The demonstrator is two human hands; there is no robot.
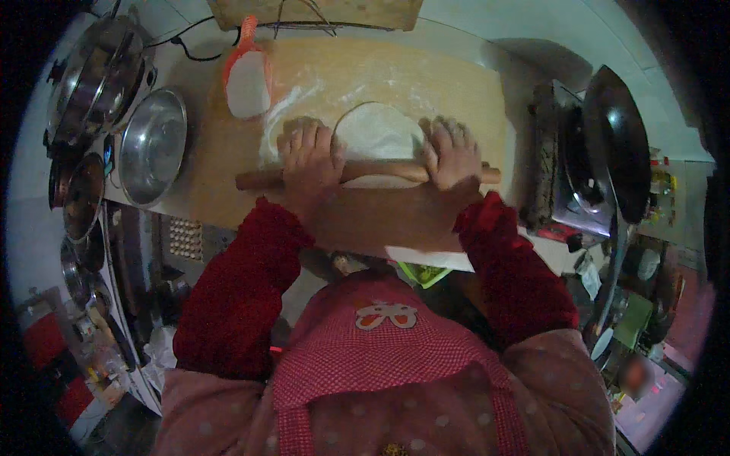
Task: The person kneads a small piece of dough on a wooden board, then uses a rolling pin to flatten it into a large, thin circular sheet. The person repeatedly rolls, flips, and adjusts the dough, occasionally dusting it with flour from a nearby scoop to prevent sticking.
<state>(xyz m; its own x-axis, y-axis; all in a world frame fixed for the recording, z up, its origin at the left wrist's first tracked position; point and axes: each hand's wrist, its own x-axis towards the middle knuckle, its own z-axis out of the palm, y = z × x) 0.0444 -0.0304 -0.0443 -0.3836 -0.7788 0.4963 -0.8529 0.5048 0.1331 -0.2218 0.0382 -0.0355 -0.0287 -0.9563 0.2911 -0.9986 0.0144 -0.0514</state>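
Observation:
A round, flat sheet of dough (376,132) lies on a floured wooden board (365,214). Across its near part rests a wooden rolling pin (383,170), with a strip of dough showing on my side of it. My left hand (309,157) lies over the pin left of the dough, fingers stretched forward past it. On the right, my right hand (454,154) presses on the pin in the same way, its thumb side close to the dough's edge. Both palms bear on the pin; the ends of the pin stick out beyond the hands.
A red-handled scoop of flour (249,85) lies at the board's far left. Beside the board stands a steel basin (154,147), with stacked pots (97,85) behind. To the right are a gas stove (570,171) and a black wok (616,145). Eggs in a tray (186,238) sit below left.

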